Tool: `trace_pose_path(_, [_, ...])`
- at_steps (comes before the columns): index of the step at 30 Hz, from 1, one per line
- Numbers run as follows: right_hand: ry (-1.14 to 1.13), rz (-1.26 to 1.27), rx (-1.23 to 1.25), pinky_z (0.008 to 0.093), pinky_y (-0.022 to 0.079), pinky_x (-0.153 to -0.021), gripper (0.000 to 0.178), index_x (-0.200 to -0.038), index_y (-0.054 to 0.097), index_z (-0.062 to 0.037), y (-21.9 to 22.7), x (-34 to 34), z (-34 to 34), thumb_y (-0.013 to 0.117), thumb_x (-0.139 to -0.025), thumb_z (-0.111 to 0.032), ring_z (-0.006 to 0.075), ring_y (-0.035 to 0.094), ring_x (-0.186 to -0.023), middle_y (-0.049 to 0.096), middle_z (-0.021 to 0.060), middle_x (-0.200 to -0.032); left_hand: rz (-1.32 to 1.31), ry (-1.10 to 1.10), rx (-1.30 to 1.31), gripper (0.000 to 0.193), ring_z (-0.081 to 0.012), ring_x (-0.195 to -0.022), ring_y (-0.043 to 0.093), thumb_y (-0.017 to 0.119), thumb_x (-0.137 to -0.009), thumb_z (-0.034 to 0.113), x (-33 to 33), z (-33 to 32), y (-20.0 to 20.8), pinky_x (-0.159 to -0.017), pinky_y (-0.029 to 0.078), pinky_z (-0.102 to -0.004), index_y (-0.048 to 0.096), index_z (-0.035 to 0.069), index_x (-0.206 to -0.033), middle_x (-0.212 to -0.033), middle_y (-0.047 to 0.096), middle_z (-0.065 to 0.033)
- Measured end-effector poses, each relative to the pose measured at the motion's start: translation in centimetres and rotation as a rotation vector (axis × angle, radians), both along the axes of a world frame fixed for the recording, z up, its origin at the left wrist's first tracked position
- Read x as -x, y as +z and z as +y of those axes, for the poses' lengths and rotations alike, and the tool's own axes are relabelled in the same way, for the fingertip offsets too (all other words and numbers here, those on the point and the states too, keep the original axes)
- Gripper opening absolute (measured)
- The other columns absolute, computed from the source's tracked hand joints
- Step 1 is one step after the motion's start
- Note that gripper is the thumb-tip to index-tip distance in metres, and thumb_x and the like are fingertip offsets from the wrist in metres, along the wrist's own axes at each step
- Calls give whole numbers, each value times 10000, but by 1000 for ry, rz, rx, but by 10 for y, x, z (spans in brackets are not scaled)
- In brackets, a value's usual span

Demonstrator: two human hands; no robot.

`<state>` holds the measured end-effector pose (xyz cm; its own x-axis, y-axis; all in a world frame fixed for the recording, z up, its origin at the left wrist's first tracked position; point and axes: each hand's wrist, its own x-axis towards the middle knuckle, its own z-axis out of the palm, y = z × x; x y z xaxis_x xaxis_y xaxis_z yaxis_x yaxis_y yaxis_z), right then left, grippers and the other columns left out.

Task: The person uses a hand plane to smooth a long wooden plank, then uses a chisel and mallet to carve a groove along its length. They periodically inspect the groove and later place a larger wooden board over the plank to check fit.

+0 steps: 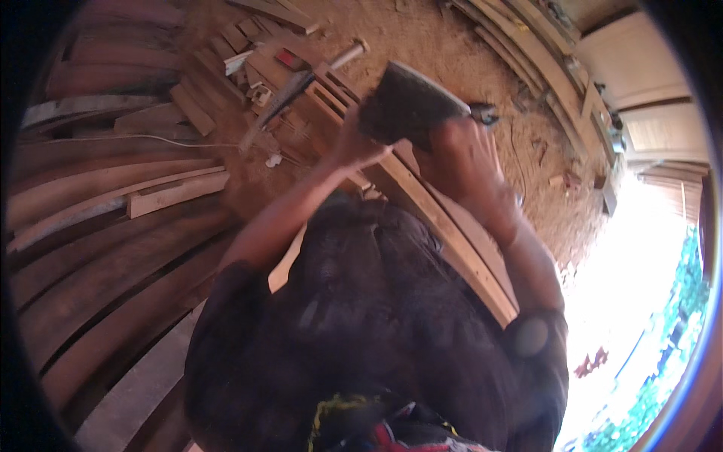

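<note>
Ahead of my torso, a dark, slab-shaped tool (410, 105) with a pale far edge is tilted above a long, light wooden beam (440, 222). My right hand (463, 154) is closed around the tool's near right side, slightly blurred. Against its left side is my left hand (358, 147), thumb pointing right beside the beam. The left fingers are bent and partly hidden behind the tool, so what they grip cannot be made out. From there the beam slants down to my right upper arm. Just past my left hand lies a slotted wooden piece (329, 92).
Left of the work are a long grey tool (279, 105), a round wooden handle (349, 54) and scattered offcuts (197, 109). Stacked boards (120, 264) fill the left side. More planks (538, 56) lie at the far right, beyond the sawdust-covered ground (538, 184).
</note>
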<state>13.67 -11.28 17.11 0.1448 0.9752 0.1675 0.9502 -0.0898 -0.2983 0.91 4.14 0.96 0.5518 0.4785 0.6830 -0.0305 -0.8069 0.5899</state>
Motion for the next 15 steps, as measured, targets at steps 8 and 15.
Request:
trace_pose_path(8, [-281, 440, -86, 476, 603, -772, 313, -956, 789, 60, 6, -5, -25, 847, -858, -232, 425, 771, -865, 748, 283, -882, -356, -103, 839, 199, -112, -561, 632, 846, -949, 133, 16, 46, 82, -539, 528, -338, 696, 88, -826, -654, 649, 7])
trace_pose_path(15, [-389, 577, 13, 479, 599, -789, 311, -932, 770, 89, -3, -4, -35, 825, -872, -211, 457, 761, -911, 740, 312, -884, -20, -2, 724, 188, -112, -627, 673, 842, -953, 180, 13, 27, 69, -560, 553, -316, 706, 55, -915, -738, 688, 10])
